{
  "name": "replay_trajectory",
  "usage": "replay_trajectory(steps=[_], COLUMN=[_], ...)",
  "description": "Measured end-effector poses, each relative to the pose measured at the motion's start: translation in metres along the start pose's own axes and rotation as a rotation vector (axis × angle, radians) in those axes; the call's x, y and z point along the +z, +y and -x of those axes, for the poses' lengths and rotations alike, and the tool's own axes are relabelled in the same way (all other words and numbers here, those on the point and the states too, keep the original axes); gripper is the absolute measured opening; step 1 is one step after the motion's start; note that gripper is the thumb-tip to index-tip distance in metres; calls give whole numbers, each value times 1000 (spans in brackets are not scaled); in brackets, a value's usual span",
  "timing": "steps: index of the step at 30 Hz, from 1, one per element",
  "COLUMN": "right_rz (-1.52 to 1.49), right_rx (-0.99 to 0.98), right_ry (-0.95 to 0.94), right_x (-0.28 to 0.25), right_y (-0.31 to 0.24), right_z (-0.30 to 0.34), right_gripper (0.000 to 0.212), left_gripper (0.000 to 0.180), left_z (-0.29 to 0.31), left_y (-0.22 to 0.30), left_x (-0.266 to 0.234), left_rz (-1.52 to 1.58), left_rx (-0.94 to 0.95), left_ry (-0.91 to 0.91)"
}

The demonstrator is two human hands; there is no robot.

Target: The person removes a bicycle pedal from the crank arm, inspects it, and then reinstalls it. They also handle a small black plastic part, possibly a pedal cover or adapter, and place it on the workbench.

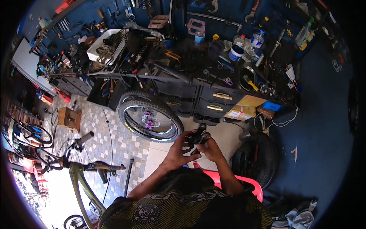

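A small black part with an irregular outline (198,134), perhaps a bicycle component, is held up in front of my chest. My left hand (178,152) has its fingers closed round the left side of it. From the other side, my right hand (212,149) grips it between thumb and fingers. My fingers cover much of the part, so its exact kind cannot be made out. Just beyond my hands, to the left, a bicycle wheel with a knobby tyre (133,100) and purple hub parts leans by the drawers.
A dark workbench cluttered with tools (179,78) runs along the far wall, with an open drawer (106,91) at left. Near left stands a green bicycle frame (78,187). Black tyres (271,162) rest at right, beside a red plastic chair (244,179). Cardboard boxes (241,113) sit below the bench.
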State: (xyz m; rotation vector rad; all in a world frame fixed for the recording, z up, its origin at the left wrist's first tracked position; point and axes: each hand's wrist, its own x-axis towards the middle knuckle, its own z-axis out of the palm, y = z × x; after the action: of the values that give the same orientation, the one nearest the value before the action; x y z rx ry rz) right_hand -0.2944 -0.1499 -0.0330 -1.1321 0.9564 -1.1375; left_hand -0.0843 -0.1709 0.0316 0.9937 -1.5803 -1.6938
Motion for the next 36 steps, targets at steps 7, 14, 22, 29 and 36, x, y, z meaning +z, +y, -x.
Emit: replay_trajectory(steps=[7, 14, 22, 29, 36], right_rz=[-472, -480, -519, -557, -662], right_rx=[-119, -274, -258, -162, 69], right_ry=[128, 365, 402, 154, -162], right_x=[-52, -116, -187, -288, -348], right_y=[-37, -76, -83, -101, -118], right_z=[-82, -119, -142, -214, -273], right_gripper=[87, 88, 91, 89, 86], left_gripper=[96, 38, 41, 27, 25], left_z=[-128, -319, -452, -468, -398], left_y=[41, 26, -33, -14, 22], left_x=[-53, -145, -198, -180, -109], left_rz=[-92, -825, -1505, -1325, -507], left_rx=[49, 452, 397, 266, 71], left_ry=[-272, -45, -173, -226, 285])
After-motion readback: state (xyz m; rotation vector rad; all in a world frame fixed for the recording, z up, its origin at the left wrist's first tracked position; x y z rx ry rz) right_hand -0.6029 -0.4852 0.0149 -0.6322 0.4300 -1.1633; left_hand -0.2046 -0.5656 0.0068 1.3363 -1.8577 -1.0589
